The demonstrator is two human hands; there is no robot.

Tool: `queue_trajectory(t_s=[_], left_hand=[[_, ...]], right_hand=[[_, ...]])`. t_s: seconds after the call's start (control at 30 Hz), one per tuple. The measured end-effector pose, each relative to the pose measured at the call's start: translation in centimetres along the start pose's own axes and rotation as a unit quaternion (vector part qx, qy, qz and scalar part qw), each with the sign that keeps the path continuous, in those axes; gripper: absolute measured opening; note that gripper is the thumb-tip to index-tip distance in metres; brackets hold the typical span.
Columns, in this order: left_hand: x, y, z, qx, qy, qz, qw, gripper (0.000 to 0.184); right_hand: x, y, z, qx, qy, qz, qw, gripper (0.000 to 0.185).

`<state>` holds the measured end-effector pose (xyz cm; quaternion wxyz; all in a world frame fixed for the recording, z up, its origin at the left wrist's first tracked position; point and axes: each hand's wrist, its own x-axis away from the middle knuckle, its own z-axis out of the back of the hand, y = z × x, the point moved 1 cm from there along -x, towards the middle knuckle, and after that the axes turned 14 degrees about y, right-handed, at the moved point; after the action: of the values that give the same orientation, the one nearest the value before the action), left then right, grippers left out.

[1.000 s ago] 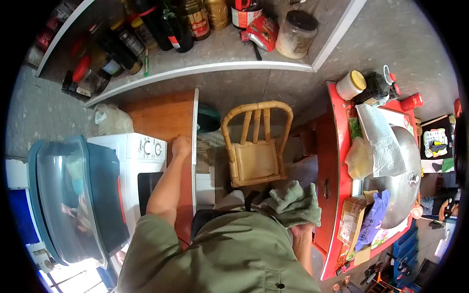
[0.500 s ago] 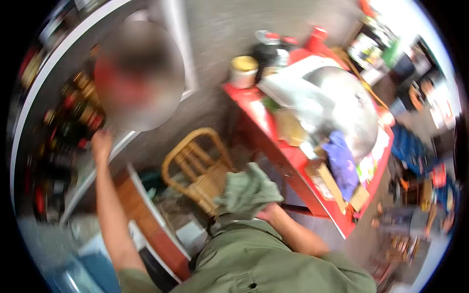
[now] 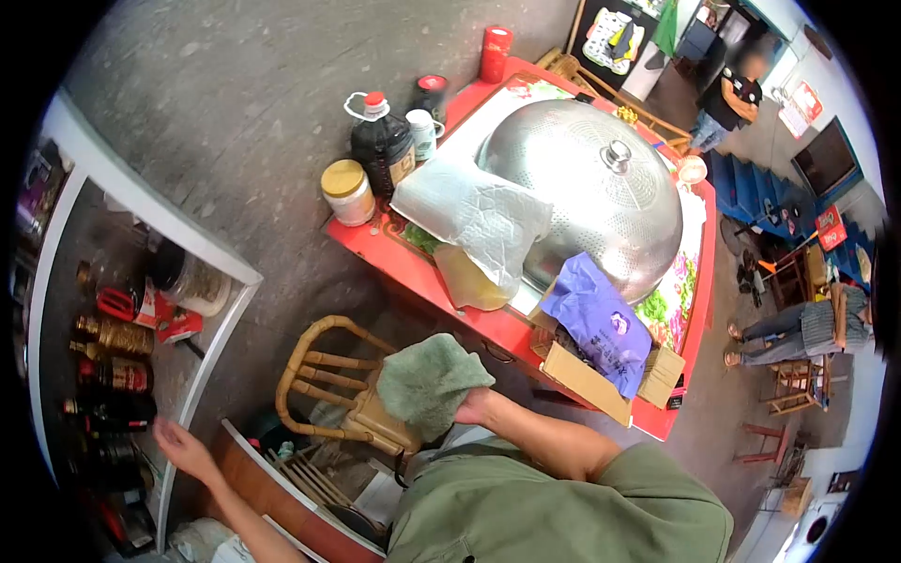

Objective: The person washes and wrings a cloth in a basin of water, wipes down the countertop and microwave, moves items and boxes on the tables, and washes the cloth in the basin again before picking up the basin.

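A green cloth (image 3: 434, 383) hangs from my right hand (image 3: 477, 405), whose fingers close on its edge, above the seat of a bamboo chair (image 3: 324, 380). My left hand (image 3: 185, 448) is at the lower left, in front of the white-edged shelf (image 3: 202, 385), fingers apart and holding nothing. Beside its fingertips, on the shelf, lie dark bottles (image 3: 113, 411) and a red-labelled jar (image 3: 122, 373).
On the red table (image 3: 469, 324) are a large metal dome lid (image 3: 582, 188), a purple bag (image 3: 601, 324) in a cardboard box, a silvery sheet (image 3: 469, 220) and a dark jug (image 3: 380, 150). Two people (image 3: 737, 98) (image 3: 826, 328) stand at the right.
The view has turned towards the red table. My left hand has moved from the wooden surface up to the shelf, then come slightly away from the bottles. The cloth has stayed in my right hand.
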<state>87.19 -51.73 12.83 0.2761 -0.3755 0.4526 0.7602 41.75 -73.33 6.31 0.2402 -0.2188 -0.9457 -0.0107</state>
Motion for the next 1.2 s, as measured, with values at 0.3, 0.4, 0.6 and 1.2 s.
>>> queue_trajectory(t_s=[0.3, 0.4, 0.6, 1.2], left_hand=[[15.5, -6.3, -9.6, -0.215, -0.437, 0.081, 0.87, 0.071], [15.7, -8.5, -11.4, -0.213, -0.505, 0.154, 0.822, 0.083], [17.6, -7.5, -16.0, -0.118, -0.569, 0.293, 0.759, 0.082], [22.9, -5.3, -13.1, -0.004, -0.665, 0.242, 0.707, 0.027]], right_hand=[[6.8, -1.0, 4.9, -0.051, 0.046, 0.052, 0.996, 0.055], [11.1, 0.4, 7.0, -0.073, 0.088, 0.13, 0.985, 0.055], [19.9, 3.9, 7.2, -0.093, 0.148, 0.277, 0.945, 0.053], [25.5, 13.4, -1.0, 0.857, -0.034, 0.494, 0.146, 0.02]])
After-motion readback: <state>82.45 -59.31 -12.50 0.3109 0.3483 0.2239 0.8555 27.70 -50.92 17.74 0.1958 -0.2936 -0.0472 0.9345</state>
